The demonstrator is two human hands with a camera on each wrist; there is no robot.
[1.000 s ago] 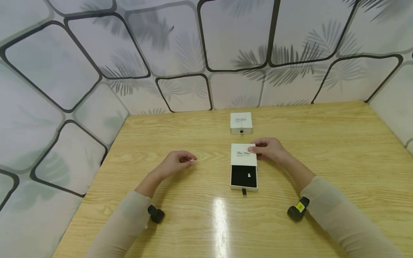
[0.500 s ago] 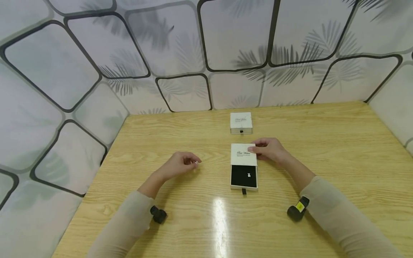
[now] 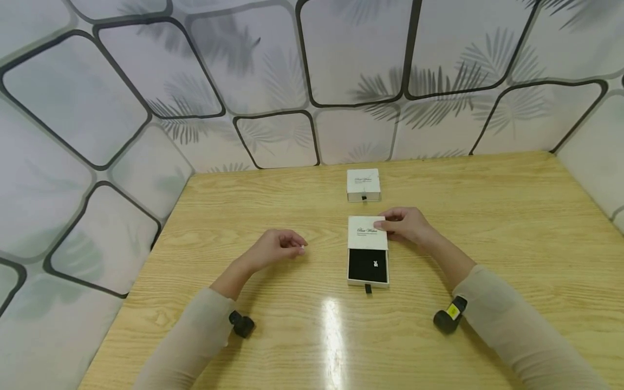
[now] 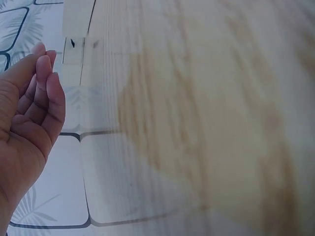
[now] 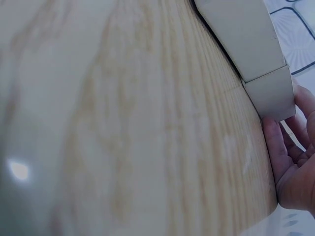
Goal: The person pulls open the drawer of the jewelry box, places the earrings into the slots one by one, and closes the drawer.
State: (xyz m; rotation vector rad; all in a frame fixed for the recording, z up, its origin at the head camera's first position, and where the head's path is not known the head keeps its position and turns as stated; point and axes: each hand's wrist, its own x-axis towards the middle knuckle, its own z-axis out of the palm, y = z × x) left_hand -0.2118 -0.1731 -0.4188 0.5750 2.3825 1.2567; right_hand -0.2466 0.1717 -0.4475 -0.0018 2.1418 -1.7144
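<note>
In the head view, my left hand [image 3: 273, 250] pinches a tiny silvery earring [image 3: 303, 247] between thumb and fingertips, above the table and left of the box. The left wrist view shows those fingertips together, with the earring hidden. A white drawer-style jewellery box [image 3: 363, 241] lies lettering up, its tray pulled partway out toward me. On the tray's black pad [image 3: 359, 265] sits another small silvery earring [image 3: 376, 264]. My right hand [image 3: 408, 225] grips the right side of the box sleeve, thumb on top. From the right wrist, fingers touch the box's side [image 5: 270, 93].
A second white box [image 3: 363, 184], slid shut, stands behind the first, near the back of the wooden table [image 3: 463, 206]. Beyond the table's rear edge rises a patterned backdrop [image 3: 358, 54]. Each wrist wears a small black camera [image 3: 242, 325].
My left hand has moved a little to the right, toward the box, with the earring in its fingertips. The right hand and the box hold still.
</note>
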